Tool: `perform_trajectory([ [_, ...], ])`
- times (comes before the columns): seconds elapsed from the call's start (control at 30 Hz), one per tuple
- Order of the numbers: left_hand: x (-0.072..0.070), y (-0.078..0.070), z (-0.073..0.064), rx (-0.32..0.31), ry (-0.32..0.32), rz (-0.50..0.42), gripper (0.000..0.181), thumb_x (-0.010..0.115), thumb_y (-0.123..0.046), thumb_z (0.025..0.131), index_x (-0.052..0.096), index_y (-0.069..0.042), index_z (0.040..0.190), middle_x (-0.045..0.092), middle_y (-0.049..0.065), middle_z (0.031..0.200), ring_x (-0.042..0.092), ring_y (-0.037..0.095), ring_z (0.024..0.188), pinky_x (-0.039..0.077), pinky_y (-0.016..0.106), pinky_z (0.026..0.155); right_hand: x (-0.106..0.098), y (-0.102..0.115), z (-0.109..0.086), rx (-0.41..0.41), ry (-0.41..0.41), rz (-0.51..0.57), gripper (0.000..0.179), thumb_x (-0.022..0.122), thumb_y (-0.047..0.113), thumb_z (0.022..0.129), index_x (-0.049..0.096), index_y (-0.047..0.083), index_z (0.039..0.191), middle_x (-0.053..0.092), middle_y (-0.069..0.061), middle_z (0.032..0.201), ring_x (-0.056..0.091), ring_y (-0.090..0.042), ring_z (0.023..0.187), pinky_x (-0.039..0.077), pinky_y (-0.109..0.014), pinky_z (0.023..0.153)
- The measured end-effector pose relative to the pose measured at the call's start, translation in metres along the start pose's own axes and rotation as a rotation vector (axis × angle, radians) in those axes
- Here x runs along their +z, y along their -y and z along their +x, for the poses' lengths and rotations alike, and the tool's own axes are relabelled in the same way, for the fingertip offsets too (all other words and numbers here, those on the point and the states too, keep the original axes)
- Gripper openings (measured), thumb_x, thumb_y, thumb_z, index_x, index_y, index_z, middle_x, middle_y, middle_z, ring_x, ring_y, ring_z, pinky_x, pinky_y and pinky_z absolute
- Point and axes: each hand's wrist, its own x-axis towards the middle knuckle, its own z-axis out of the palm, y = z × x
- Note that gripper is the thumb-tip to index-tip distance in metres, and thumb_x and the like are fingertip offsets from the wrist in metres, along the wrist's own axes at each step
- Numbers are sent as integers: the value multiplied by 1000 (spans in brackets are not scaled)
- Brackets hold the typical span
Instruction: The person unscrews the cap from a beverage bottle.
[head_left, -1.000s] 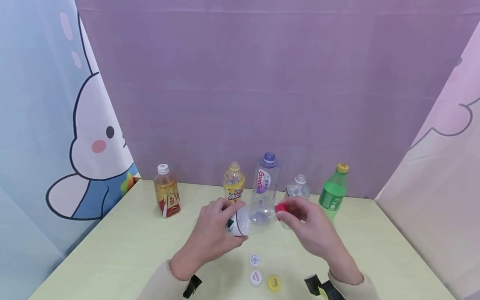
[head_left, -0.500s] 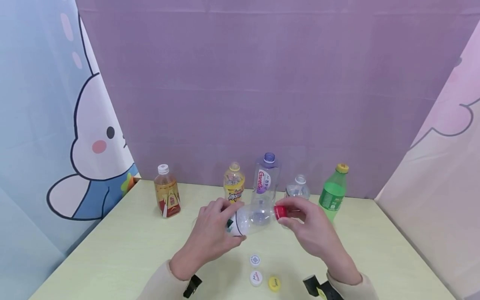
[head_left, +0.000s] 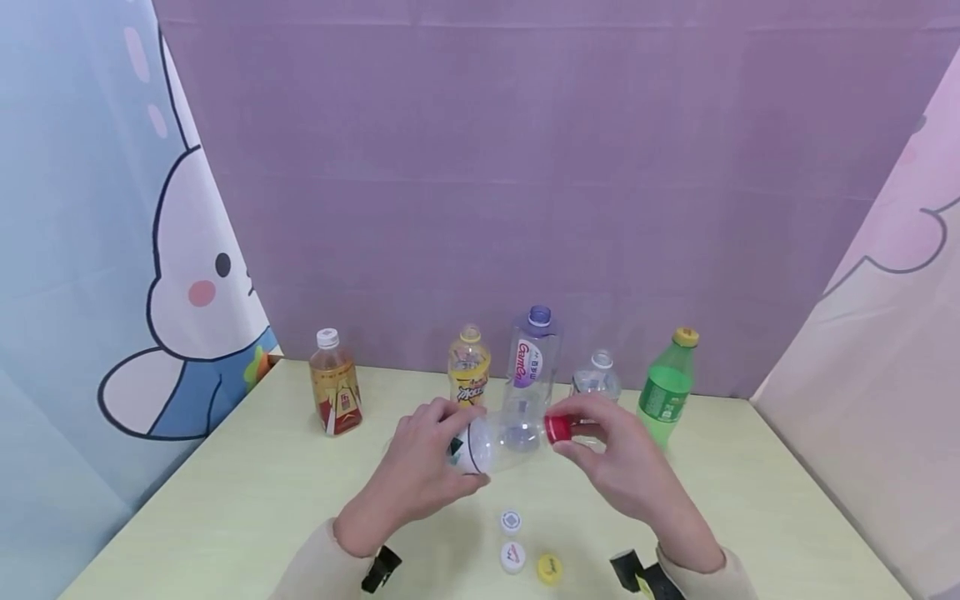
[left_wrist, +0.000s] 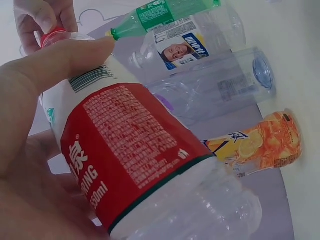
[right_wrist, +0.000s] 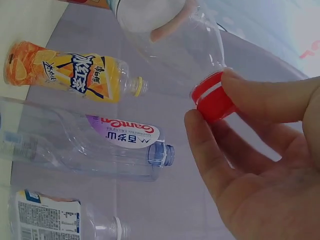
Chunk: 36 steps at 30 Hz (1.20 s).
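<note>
A clear plastic water bottle (left_wrist: 122, 137) with a red and white label lies tilted in the grip of my left hand (head_left: 420, 462), its neck pointing right. At the neck, my right hand (head_left: 618, 462) pinches a red bottle cap (right_wrist: 215, 97) between thumb and forefinger. In the right wrist view the cap sits over the bottle's mouth, hiding the thread. Three loose caps lie on the table below the hands: a white cap (head_left: 511, 522), another white cap (head_left: 512, 557) and a yellow cap (head_left: 550, 568).
Behind the hands stand a capped tea bottle (head_left: 335, 387), an uncapped yellow-labelled bottle (head_left: 469, 367), a tall uncapped bottle (head_left: 531, 362), a short uncapped bottle (head_left: 596, 383) and a green bottle (head_left: 666, 387) with a yellow cap. A purple cloth (head_left: 480, 167) hangs behind the table (head_left: 247, 500).
The right fingers have turned about the red cap and shifted slightly left with it. The left hand keeps its grip on the bottle, almost still.
</note>
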Motion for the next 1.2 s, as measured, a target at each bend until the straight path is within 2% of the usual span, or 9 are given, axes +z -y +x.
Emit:
perform_trajectory([
  [0.17,2,-1,1,-6,0,-15,73,93,-38,69,65,-18,134,61,5,119,55,22,99,45,43,86,0,2,1,179,-15,63,34,75,14,93,67,6,125,71,-3,106,69,-18,95,58,-27,84],
  [0.27,3,-1,1,-6,-9,-17,74,94,-38,69,65,-17,134,61,5,119,55,21,99,44,43,86,1,3,3,252,-5,101,28,71,24,97,70,6,118,72,-4,95,68,-18,82,59,-28,73],
  [0.37,3,-1,1,2,-10,-13,74,94,-38,69,65,-18,134,60,4,118,55,22,100,44,44,87,2,4,5,316,5,136,28,67,31,99,71,4,105,68,-7,79,65,-21,67,59,-31,62],
  [0.53,4,-1,1,10,1,0,74,94,-38,69,65,-19,134,60,4,118,55,22,101,44,45,88,4,4,4,388,-13,152,30,69,34,98,71,4,98,63,-8,71,61,-21,61,57,-32,54],
  [0.77,4,-2,0,20,-30,17,74,95,-38,68,66,-20,133,59,3,116,54,22,101,43,43,87,4,3,3,334,-8,145,28,69,30,98,71,4,109,66,-7,77,62,-21,66,56,-30,57],
  [0.93,3,-1,0,18,-35,28,75,95,-40,68,65,-21,134,59,3,117,54,22,102,43,43,88,4,2,3,295,-9,133,24,70,26,98,71,6,111,67,-4,80,62,-20,68,57,-30,60],
  [1.07,3,0,0,4,-18,7,75,94,-39,69,65,-19,135,59,3,117,54,22,101,43,43,87,4,1,2,235,-10,117,20,71,17,96,71,8,114,70,-4,88,63,-18,73,57,-29,63],
  [1.2,3,1,1,-17,1,-19,75,94,-37,70,64,-17,136,59,4,118,53,21,100,44,43,86,5,1,2,163,-17,112,24,73,8,93,70,8,117,71,-4,96,64,-18,80,58,-27,68],
])
